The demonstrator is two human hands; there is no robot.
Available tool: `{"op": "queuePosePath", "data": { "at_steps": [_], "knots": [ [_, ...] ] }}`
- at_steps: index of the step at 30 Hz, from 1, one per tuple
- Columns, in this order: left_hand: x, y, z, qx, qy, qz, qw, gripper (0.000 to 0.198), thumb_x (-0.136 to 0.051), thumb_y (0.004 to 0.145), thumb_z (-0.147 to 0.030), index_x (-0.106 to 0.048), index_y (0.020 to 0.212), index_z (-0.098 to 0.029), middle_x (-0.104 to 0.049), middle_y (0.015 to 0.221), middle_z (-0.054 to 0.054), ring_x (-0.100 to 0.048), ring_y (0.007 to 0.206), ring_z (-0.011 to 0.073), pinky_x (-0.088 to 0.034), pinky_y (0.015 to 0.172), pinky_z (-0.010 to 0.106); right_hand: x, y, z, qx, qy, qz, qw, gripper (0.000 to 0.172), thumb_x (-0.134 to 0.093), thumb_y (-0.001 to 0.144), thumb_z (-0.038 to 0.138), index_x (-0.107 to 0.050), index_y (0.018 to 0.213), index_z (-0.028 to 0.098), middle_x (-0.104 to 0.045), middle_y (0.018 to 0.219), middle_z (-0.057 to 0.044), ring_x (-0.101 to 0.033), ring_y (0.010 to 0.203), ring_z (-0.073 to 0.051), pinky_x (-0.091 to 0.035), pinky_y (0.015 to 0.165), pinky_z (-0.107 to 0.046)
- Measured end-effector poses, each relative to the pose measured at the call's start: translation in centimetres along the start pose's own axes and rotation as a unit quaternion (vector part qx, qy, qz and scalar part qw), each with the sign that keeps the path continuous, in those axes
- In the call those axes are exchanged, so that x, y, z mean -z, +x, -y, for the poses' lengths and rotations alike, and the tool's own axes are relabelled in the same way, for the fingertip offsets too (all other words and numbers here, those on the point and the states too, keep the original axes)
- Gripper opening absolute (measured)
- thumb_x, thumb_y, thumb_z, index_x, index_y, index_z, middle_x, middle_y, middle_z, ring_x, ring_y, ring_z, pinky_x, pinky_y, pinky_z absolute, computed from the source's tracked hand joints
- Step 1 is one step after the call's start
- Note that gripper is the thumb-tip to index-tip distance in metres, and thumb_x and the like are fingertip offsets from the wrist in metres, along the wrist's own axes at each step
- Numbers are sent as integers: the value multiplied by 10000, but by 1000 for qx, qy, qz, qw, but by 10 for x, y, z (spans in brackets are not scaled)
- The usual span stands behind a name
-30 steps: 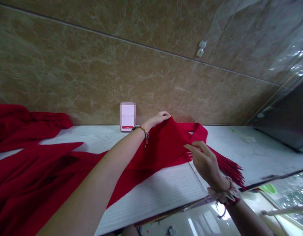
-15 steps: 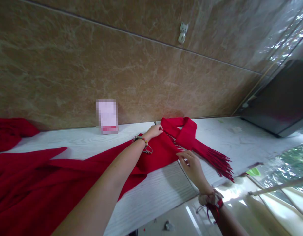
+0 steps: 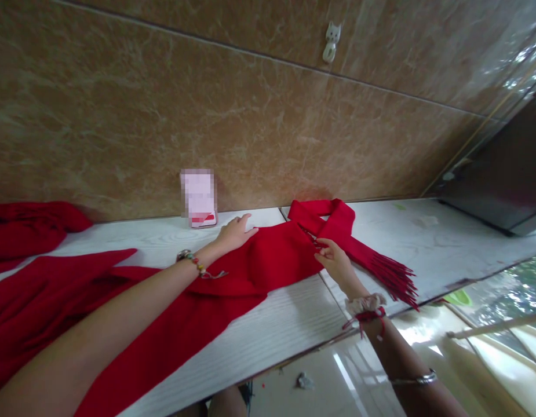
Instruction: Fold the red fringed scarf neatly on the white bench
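A long red scarf point(image 3: 285, 260) stretches along the white bench top, its right end spread flat and its left part loosely rumpled. My left hand point(image 3: 233, 236) rests at the scarf's upper edge, thumb and forefinger apart. At the scarf's right end, my right hand point(image 3: 336, 263) has its fingers curled and pinched on the edge by the short fringe. Touching that end is a folded red scarf piece point(image 3: 343, 223) with a long tasselled fringe point(image 3: 396, 278) pointing to the lower right. Whether the two red pieces are joined cannot be made out.
A blurred pink-and-white box-like item point(image 3: 199, 197) stands against the brown tiled wall point(image 3: 141, 116). More red cloth point(image 3: 33, 229) lies bunched at the far left. A dark appliance-like block point(image 3: 498, 174) stands at right. The white top's front edge point(image 3: 302, 350) drops to a shiny floor.
My left hand has slid left along the scarf's upper edge, and its fingers have parted. My right hand has moved slightly up along the fringed end. The view has shifted slightly.
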State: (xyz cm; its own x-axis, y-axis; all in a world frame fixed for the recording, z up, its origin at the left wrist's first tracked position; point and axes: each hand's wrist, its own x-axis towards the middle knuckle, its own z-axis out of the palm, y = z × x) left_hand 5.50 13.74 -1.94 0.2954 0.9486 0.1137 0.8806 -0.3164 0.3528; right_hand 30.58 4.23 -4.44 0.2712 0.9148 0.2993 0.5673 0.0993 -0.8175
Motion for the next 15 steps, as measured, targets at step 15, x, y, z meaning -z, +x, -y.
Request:
{"op": "queuePosePath", "data": {
  "at_steps": [15],
  "knots": [
    [62, -27, 79, -33, -40, 17, 998, 303, -353, 793, -361, -597, 814, -182, -657, 904, 49, -576, 843, 201, -421, 781, 269, 1, 0, 24, 4, -197, 46, 979, 246, -559, 612, 111, -616, 842, 177, -525, 515, 63, -537, 528, -128, -421, 554, -239]
  ]
}}
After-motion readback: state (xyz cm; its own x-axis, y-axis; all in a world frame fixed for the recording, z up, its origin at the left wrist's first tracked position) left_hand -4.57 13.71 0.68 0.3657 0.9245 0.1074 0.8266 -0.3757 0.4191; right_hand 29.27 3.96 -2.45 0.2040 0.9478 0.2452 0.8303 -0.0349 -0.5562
